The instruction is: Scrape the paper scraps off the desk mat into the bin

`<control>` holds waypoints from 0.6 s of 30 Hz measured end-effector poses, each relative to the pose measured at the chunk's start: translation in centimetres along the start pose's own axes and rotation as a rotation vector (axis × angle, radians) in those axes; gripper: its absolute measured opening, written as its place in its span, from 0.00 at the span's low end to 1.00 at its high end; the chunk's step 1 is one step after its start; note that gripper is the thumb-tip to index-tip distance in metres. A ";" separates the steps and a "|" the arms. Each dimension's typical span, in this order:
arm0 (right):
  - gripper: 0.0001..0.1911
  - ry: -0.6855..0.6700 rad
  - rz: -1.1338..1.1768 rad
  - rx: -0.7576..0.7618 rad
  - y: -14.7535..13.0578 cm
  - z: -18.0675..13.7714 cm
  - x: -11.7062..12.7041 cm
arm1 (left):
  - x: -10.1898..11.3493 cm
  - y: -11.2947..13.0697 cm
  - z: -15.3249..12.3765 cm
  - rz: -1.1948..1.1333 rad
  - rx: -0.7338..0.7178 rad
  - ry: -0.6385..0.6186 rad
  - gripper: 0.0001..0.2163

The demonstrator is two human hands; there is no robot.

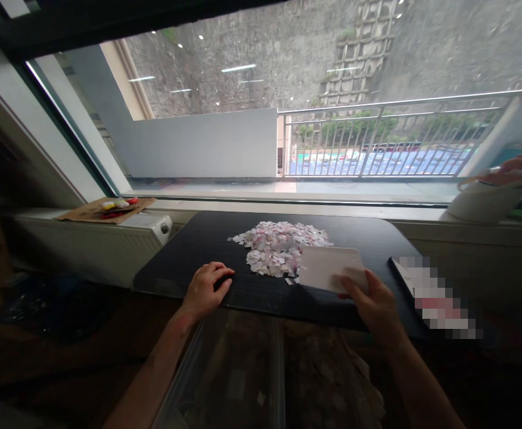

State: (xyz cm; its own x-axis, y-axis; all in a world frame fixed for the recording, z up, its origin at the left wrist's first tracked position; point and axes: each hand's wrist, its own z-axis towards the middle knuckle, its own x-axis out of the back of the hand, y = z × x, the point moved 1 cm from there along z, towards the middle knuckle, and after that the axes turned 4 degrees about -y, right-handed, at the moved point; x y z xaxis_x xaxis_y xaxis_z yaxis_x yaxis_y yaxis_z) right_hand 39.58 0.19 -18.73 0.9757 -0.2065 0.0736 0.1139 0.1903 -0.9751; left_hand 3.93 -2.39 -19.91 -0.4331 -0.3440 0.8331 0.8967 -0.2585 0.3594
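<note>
A heap of small whitish and pinkish paper pieces (279,241) lies on the dark tabletop (189,238). My right hand (372,301) grips a flat white rectangular card or board (328,266) at its lower right corner, thumb on top. The card's left edge touches or overlaps the right side of the heap, and a few loose pieces lie beside it. My left hand (210,286) rests near the front edge of the table, left of the heap, with its fingers bent loosely and nothing visible in them.
Below the table's front edge stands a clear plastic container (279,369), with scattered pieces inside. A pixelated flat object (435,298) lies at the table's right. A radiator (104,235) is on the left, with brown paper (86,211) above it. Behind is a large window.
</note>
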 end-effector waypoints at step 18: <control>0.14 -0.017 -0.039 -0.040 0.1 0.3 0.5 | 0.0 -0.1 0.0 -0.006 -0.002 0.002 0.12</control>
State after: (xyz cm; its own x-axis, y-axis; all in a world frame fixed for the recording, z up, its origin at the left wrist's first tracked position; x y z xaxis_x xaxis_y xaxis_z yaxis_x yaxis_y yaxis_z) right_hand 40.19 0.42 -18.73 0.9738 -0.1964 0.1151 0.1446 0.1435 -0.9790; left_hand 3.81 -2.36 -20.00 -0.4384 -0.3447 0.8300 0.8940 -0.2626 0.3631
